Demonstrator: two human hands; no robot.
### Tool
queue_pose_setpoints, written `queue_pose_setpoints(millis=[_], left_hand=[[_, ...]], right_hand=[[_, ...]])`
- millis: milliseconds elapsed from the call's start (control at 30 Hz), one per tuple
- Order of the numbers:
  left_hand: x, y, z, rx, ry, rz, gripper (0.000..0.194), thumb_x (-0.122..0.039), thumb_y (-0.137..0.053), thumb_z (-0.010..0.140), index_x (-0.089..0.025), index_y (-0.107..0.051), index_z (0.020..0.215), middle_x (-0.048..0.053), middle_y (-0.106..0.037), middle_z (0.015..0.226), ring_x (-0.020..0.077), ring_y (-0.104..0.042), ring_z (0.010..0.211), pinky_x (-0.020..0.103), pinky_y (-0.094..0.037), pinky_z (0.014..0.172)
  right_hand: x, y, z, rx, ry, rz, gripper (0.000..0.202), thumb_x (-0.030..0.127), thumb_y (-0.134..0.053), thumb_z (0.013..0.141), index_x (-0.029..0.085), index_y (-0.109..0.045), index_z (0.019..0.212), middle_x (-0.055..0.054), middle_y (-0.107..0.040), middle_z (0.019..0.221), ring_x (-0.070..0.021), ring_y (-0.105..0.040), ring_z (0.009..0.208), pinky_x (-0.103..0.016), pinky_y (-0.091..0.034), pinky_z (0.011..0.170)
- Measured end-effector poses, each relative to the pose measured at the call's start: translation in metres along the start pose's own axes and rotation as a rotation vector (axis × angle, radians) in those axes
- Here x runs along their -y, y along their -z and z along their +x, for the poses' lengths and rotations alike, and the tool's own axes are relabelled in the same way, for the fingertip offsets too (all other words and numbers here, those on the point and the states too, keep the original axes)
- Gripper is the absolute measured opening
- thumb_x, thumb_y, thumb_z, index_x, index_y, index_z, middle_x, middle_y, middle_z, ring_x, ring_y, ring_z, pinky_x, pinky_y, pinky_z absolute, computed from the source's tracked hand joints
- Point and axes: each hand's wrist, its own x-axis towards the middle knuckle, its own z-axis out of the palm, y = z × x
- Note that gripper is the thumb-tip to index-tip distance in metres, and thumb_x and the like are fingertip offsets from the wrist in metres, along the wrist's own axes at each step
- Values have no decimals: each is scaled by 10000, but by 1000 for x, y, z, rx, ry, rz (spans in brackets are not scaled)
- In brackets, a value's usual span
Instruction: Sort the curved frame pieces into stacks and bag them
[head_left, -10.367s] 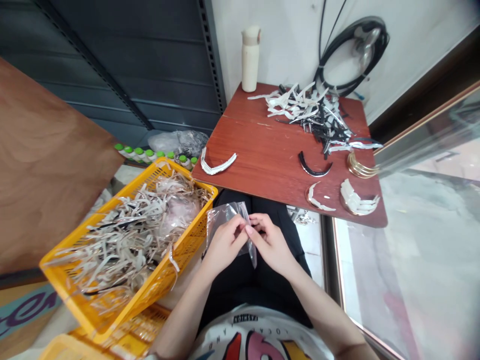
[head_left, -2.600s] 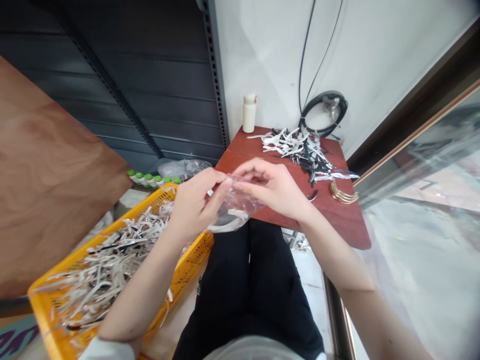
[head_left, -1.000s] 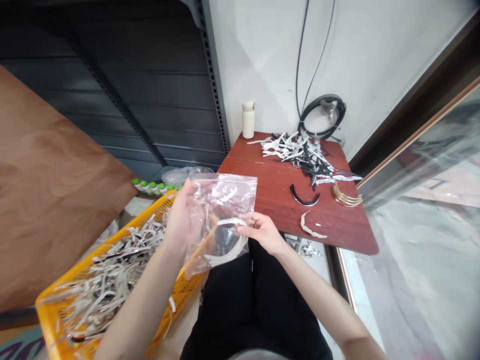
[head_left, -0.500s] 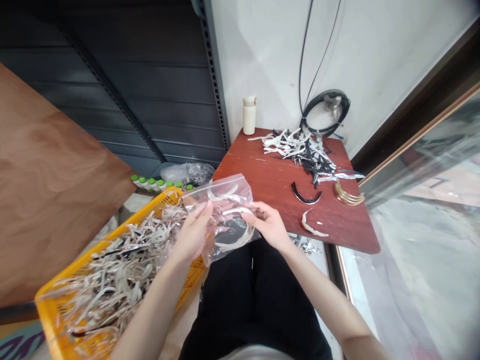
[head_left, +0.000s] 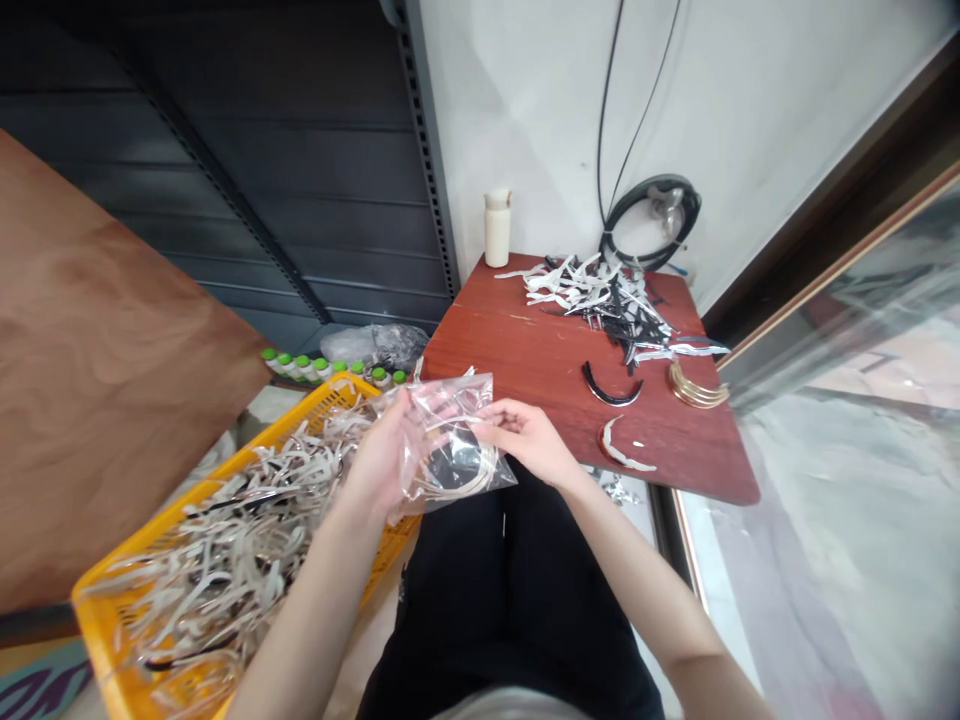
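Observation:
A clear plastic bag (head_left: 491, 385) is between my hands, above my lap. Inside it lie several thin, pale curved bands (head_left: 472, 488) that look like headbands, together with a dark patch. My left hand (head_left: 384, 455) grips the bag's left side; its fingers show through the film behind it. At the right side, the thumb and fingers of my right hand (head_left: 525, 438) are closed on the bag near the end of a pale strip. Whether they pinch the film alone or the strip too, I cannot tell.
To my left, a yellow crate (head_left: 97, 590) holds a heap of bagged pale bands (head_left: 247, 540). On the red-brown table (head_left: 517, 345) are a white and black strip pile (head_left: 600, 295), a black band (head_left: 611, 388), gold bands (head_left: 696, 388), a white strip (head_left: 626, 450) and a white bottle (head_left: 497, 230).
The bag's top has dropped and crumpled, with its film now over my left fingers. My right hand has shifted slightly left along with the bag. The things on the table stay put.

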Motion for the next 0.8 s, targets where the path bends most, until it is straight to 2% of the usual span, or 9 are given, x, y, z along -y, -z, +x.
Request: queue_pose_setpoints(millis=[100, 233, 300, 367, 433, 533, 633, 800], left_hand=[[2, 3, 2, 33, 20, -30, 351, -449, -445, 978, -206, -656, 1119, 93, -675, 1256, 195, -670, 1060, 302, -565, 806], [1, 11, -4, 143, 49, 1, 437, -549, -513, 903, -201, -677, 1111, 115, -674, 1257, 252, -680, 1046, 366, -582, 798], [3, 17, -9, 219, 95, 163, 412, -519, -632, 833, -195, -699, 1078, 123, -707, 1182, 267, -690, 1019, 354, -587, 766], [7, 21, -14, 293, 143, 400, 343, -447, -724, 782, -192, -723, 1011, 108, -746, 1053, 235, -712, 917, 290, -575, 713], [12, 21, -19, 362, 175, 598, 299, -429, -741, 780, -192, -736, 963, 85, -762, 947, 183, -710, 766, 234, -543, 628], [20, 16, -22, 446, 161, 709, 275, -433, -727, 793, -184, -746, 909, 74, -765, 866, 140, -665, 625, 213, -507, 558], [27, 10, -22, 410, 93, 676, 278, -446, -725, 788, -172, -753, 826, 71, -755, 809, 132, -648, 602, 219, -519, 572], [40, 9, -23, 158, -23, 533, 300, -461, -770, 728, -166, -753, 777, 75, -751, 799, 170, -670, 661, 259, -559, 600]], right_hand=[[-3, 3, -1, 65, -6, -30, 360, 457, -766, 773, 195, -720, 1017, 5, -676, 776, -119, -572, 627, -225, -468, 551], [-4, 6, 1, -13, -11, 1, 341, 462, -749, 786, 181, -712, 975, 3, -676, 773, -109, -556, 618, -211, -432, 539], [0, 8, 3, -61, -26, 37, 339, 470, -750, 780, 187, -700, 961, 13, -676, 753, -107, -551, 594, -211, -422, 528], [4, 9, 5, -79, -14, 47, 329, 474, -747, 782, 194, -687, 945, 20, -685, 747, -113, -575, 603, -219, -438, 556], [9, 8, 6, -71, 25, 23, 322, 479, -736, 794, 197, -674, 937, 15, -701, 766, -128, -617, 647, -234, -470, 615], [15, 2, 7, -69, 61, -28, 321, 495, -711, 818, 207, -650, 946, 4, -714, 797, -150, -657, 697, -256, -503, 659], [18, -2, 6, -107, 62, -51, 331, 522, -681, 838, 222, -624, 967, 5, -707, 777, -166, -673, 706, -257, -510, 624], [18, 7, 2, -206, 151, -206, 305, 494, -665, 862, 209, -663, 971, -10, -718, 856, -155, -653, 760, -256, -496, 684]])
